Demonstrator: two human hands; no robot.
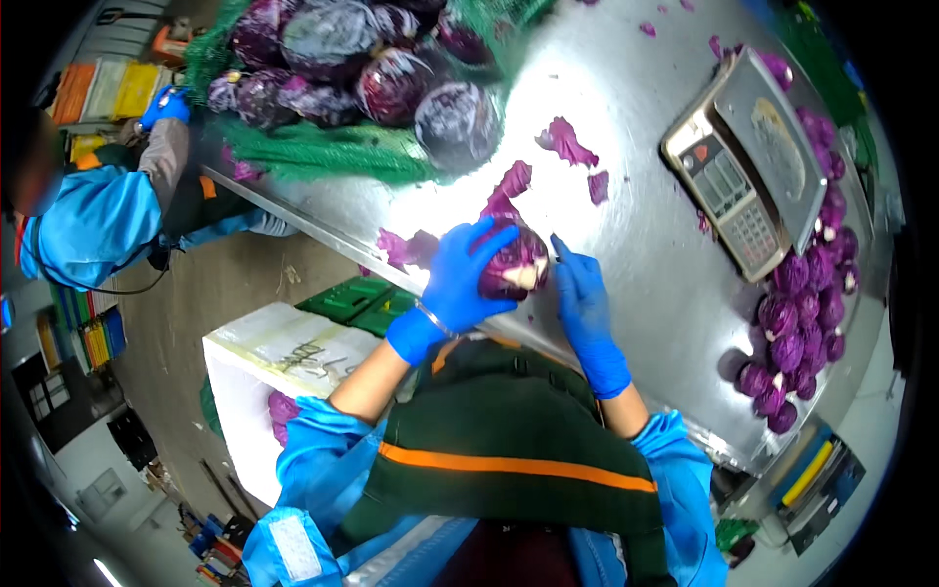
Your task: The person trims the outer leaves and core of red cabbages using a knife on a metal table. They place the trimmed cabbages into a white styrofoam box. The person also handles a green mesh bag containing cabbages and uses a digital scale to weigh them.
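My left hand [466, 275], in a blue glove, grips a red cabbage [517, 257] near the front edge of the steel table [638, 293]. The cabbage's pale cut stem faces toward my right. Just beside it is my right hand [583, 293], also blue-gloved, with the index finger stretched out and the other fingers curled; whether it holds a small tool cannot be told. Loose purple cabbage leaves [568, 143] lie beyond the cabbage, and more leaf pieces [407, 248] lie to the left of my left hand.
Red cabbages [396, 86] fill a green net bag [330, 150] at the back left. A digital scale [726, 176] stands right, beside many small trimmed cabbages [807, 308]. A white foam box [242, 411] and a green crate [352, 301] sit below the table edge. A co-worker [95, 220] is at the left.
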